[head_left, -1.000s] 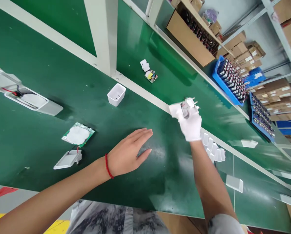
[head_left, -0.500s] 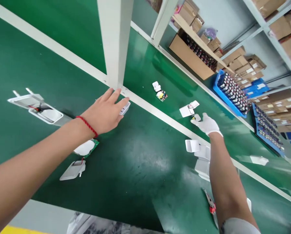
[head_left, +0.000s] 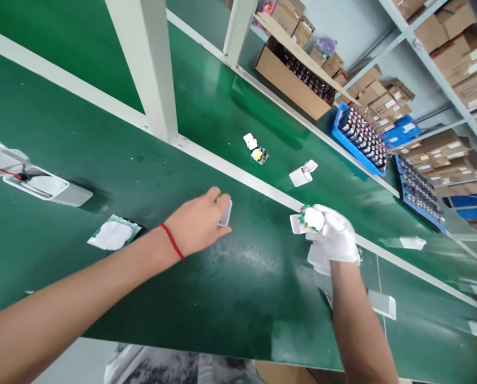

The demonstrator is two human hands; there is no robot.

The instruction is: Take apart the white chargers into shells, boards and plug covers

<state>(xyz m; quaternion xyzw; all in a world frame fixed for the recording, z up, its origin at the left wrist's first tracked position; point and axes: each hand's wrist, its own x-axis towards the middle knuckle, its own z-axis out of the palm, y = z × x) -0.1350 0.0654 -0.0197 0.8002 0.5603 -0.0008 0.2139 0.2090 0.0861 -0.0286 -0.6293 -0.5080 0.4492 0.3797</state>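
Observation:
My bare left hand (head_left: 201, 221), with a red cord on its wrist, has its fingers closed around a small white plastic casing (head_left: 226, 213) over the green bench. In my right hand (head_left: 338, 234), which wears a white glove, is a green circuit board (head_left: 311, 218) with a round white pad. White plastic housings (head_left: 318, 258) lie just below that hand and are partly covered by it. Pliers (head_left: 327, 298) stick out from behind my right forearm. Left of my left hand rests another circuit board (head_left: 113, 234) with a white pad. An opened plug housing (head_left: 48, 185) with wires lies at the far left.
A pale rail (head_left: 238, 176) and a post (head_left: 152, 69) divide the bench. Beyond the rail lie a small board with a yellow part (head_left: 259, 155) and a white casing (head_left: 301, 176). Farther off stand a cardboard box (head_left: 290, 80), a blue tray (head_left: 360, 140) and a second filled tray (head_left: 418, 192).
My right hand has come back across the rail with the circuit board. My left hand has gone from spread fingers to closed on the white casing, away from the rail. The view has shifted.

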